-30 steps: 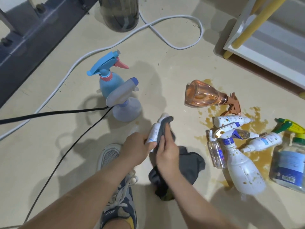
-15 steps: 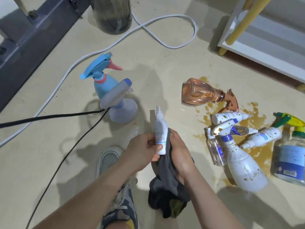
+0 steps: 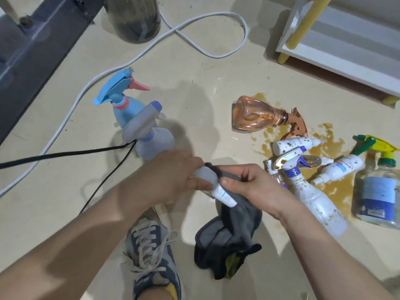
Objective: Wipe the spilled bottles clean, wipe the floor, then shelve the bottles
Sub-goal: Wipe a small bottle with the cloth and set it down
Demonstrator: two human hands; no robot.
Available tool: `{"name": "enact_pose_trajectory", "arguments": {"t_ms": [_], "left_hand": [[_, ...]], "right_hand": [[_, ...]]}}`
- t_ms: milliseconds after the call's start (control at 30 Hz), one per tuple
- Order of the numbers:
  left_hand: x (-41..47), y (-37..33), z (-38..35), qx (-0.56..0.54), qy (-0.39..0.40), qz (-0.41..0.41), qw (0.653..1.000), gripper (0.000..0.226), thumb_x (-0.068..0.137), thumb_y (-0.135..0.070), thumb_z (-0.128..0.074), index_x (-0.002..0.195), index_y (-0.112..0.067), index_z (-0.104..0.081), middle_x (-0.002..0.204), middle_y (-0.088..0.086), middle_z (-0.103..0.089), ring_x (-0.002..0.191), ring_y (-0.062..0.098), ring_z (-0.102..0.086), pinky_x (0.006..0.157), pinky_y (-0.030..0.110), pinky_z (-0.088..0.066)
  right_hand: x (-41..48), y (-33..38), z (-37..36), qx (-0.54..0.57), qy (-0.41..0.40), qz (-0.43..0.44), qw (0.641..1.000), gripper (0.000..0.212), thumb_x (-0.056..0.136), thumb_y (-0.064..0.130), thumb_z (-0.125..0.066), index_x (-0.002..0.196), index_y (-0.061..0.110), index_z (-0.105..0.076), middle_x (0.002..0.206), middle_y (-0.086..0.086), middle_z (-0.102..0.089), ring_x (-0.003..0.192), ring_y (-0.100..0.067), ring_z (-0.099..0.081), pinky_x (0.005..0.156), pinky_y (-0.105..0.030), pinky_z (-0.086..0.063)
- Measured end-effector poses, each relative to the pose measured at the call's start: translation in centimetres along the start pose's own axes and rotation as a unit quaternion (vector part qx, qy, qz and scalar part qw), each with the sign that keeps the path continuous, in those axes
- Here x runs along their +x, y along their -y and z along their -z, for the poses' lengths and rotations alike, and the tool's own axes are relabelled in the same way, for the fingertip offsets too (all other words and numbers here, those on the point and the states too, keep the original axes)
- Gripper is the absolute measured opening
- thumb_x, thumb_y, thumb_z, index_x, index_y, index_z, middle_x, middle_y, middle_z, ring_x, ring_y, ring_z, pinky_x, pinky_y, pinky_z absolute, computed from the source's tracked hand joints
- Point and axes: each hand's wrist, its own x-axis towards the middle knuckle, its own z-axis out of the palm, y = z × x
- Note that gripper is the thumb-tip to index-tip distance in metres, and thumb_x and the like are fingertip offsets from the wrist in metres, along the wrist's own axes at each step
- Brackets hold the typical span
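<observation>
Over on the left, away from the mess, a blue spray bottle [image 3: 125, 109] and a pale lavender one [image 3: 155, 144] stand upright on the floor [image 3: 205, 72], close together, with a black cable [image 3: 65, 153] running up to them.

In the middle the person crouches over their shoe [image 3: 151, 245]. The left hand [image 3: 173, 169] has its fingers [image 3: 195, 185] curled round the upper end of a small white spray bottle [image 3: 223, 194], held off the floor and slanting down to the right. A grey cloth [image 3: 233, 226] is wrapped over the bottle and hangs below it. The right hand [image 3: 255, 185] pinches the cloth against the bottle's side, fingers closed on the fabric.

The wipe looks under way. To do it well, I would say the left hand should turn the bottle while the right draws the cloth along its length, then swap ends so the covered part and the base get cleaned too.

To the right, an amber spray bottle [image 3: 253, 114] lies on its side at the edge of a brown spill [image 3: 331, 137]. More spattered bottles lie in it, among them a large white trigger bottle [image 3: 313, 198], and these look unwiped. Farthest right, the white shelf [image 3: 346, 50] waits.
</observation>
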Motion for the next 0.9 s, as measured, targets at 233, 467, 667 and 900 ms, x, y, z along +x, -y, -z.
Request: {"name": "enact_pose_trajectory", "arguments": {"t_ms": [233,467,667,900], "left_hand": [[0.8,0.9,-3.1,-0.198,-0.062,0.222,0.953,0.067,0.095,-0.062,-0.035,0.054,-0.014,-0.056,0.055,0.005,-0.060,0.063,0.030,-0.059,0.057,0.033,-0.041],[0.1,0.6,-6.2,-0.284,-0.063,0.285,0.913,0.065,0.099,-0.053,-0.035,0.080,-0.002,-0.070,0.075,0.015,-0.069,0.076,0.032,-0.064,0.075,0.037,-0.049],[-1.0,0.1,-7.6,-0.168,-0.068,0.248,0.952,0.057,0.103,-0.043,-0.031,0.090,-0.002,-0.067,0.087,0.020,-0.068,0.087,0.037,-0.061,0.076,0.040,-0.045],[-1.6,-0.2,-6.5,0.050,-0.089,0.154,0.983,0.046,0.104,-0.043,-0.026,0.094,-0.010,-0.057,0.078,0.009,-0.055,0.084,0.032,-0.060,0.069,0.039,-0.040]], "right_hand": [[0.5,-4.0,-7.4,-0.355,-0.144,0.148,0.912,0.069,0.087,-0.006,-0.051,0.151,0.006,-0.028,0.158,-0.012,-0.028,0.148,-0.029,-0.023,0.112,-0.023,-0.032],[2.1,-7.0,-6.6,-0.571,-0.202,0.120,0.787,0.081,0.079,0.008,-0.064,0.151,0.007,-0.029,0.152,-0.012,-0.038,0.134,-0.025,-0.039,0.090,-0.041,-0.039],[5.8,-5.9,-3.2,-0.601,-0.100,0.155,0.778,0.066,0.055,0.030,-0.078,0.117,0.021,-0.060,0.111,0.004,-0.063,0.110,-0.022,-0.057,0.085,-0.033,-0.023],[6.6,-5.4,-1.4,-0.524,-0.089,0.057,0.845,0.071,0.061,0.044,-0.074,0.127,0.033,-0.052,0.121,0.009,-0.048,0.116,-0.016,-0.041,0.086,-0.034,-0.028]]}}
